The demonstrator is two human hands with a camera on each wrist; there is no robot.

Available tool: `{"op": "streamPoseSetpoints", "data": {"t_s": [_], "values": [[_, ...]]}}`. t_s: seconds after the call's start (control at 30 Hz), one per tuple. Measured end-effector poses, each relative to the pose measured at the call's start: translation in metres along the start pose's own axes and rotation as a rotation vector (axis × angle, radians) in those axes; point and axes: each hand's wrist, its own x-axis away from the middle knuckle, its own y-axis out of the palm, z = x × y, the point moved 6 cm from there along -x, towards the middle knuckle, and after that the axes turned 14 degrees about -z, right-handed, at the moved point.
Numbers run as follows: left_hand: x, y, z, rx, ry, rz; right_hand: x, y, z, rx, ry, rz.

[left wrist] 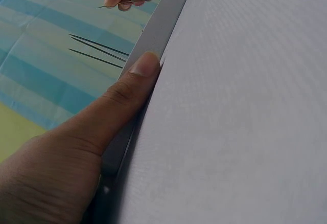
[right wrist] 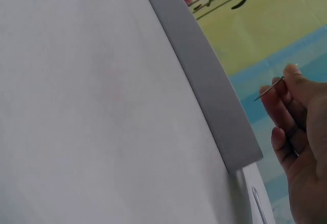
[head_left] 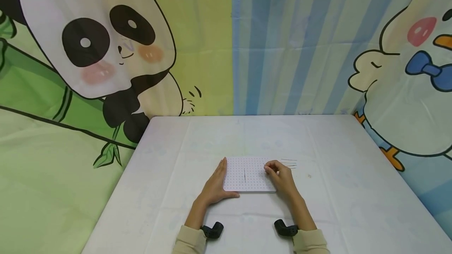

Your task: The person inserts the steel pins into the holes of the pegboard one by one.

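A white board (head_left: 250,185) with a grid of small dots lies flat on the table. My left hand (head_left: 216,183) rests against its left side, fingers straight along that edge. Its thumb (left wrist: 122,93) presses on the front edge. My right hand (head_left: 281,176) is over the board's right side. Thumb and forefinger pinch a thin needle (right wrist: 269,89), its pointed end sticking out past the fingertips. A small shiny bit shows by the lower fingers of that hand. Several thin needles (left wrist: 99,46) stand up from the board; from above they overlap as a dark line.
Several loose needles (head_left: 288,163) lie on the white-covered table (head_left: 318,207) just right of the board. Behind the table hangs a cloth backdrop (head_left: 197,30) with a panda and a white bird.
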Motion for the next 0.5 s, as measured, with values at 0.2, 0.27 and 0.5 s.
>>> {"op": "streamPoseSetpoints", "data": {"t_s": [0.2,0.27,0.5], "values": [[0.001,-0.001,0.0,0.006,0.01,0.009,-0.008,0.015,-0.013,-0.039,-0.155,0.044],[0.001,0.0,0.001,0.01,0.016,0.006,-0.01,0.02,-0.018,-0.042,-0.197,0.054],[0.001,0.0,0.001,-0.009,0.035,0.015,-0.017,0.037,-0.03,-0.037,-0.28,0.063]]}}
